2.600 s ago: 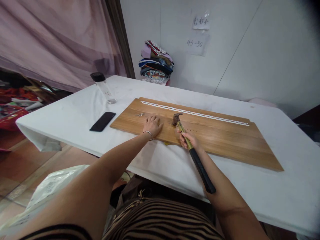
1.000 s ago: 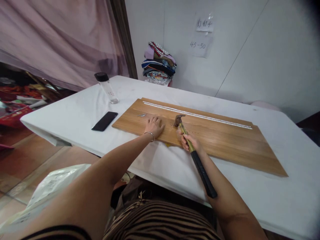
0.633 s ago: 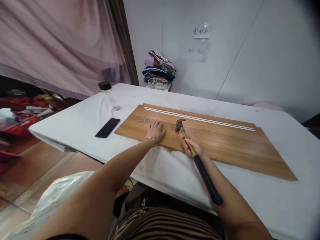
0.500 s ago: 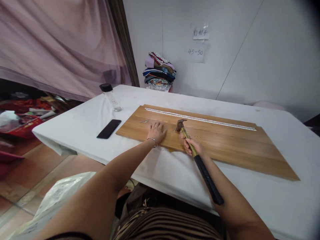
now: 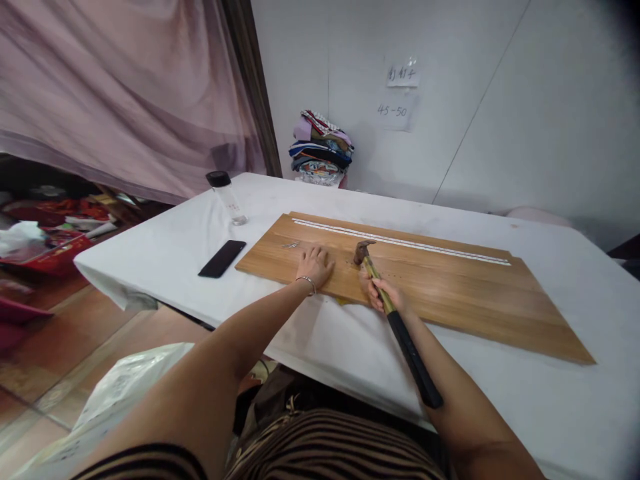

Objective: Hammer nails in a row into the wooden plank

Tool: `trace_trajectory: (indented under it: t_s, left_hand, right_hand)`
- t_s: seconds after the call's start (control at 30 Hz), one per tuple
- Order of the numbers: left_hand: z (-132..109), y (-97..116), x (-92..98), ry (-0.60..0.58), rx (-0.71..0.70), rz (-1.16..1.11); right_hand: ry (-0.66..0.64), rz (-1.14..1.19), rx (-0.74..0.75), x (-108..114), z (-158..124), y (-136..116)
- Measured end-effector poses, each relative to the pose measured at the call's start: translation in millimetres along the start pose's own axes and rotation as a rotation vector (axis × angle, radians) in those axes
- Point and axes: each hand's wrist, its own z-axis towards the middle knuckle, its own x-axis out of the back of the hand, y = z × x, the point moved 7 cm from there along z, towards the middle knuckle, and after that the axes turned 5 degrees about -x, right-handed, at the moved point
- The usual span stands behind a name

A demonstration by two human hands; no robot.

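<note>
A wide wooden board (image 5: 480,300) lies on the white-covered table. My left hand (image 5: 315,267) rests flat on its left part, fingers stretched out. Just beyond those fingertips is a small group of nails (image 5: 291,245). My right hand (image 5: 383,295) is wrapped around the yellow part of the handle of a claw hammer (image 5: 410,353). Its rusty head is low over the middle of the board; whether it touches the wood I cannot tell. Small dark dots, nails or holes, show on the board near the head. A long white strip with markings (image 5: 400,241) runs along the far side.
Left of the board, a black phone (image 5: 223,259) lies on the table (image 5: 170,257), with a clear bottle with a black lid (image 5: 229,200) behind it. Folded cloths (image 5: 321,150) are stacked by the wall. A pink curtain (image 5: 135,87) hangs at left; a plastic bag (image 5: 125,387) is below.
The view has shifted slightly, so the whole scene sits a little differently in the picture. Both hands and the hammer keep about the same places on the board.
</note>
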Motion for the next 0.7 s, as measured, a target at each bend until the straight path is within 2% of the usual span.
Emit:
trace_trajectory:
  t_s: [0.7]
  left_hand:
    - [0.6,0.5,-0.2,0.011,-0.003,-0.022]
  right_hand:
    - [-0.008,-0.012,0.011,1.3,-0.4,-1.2]
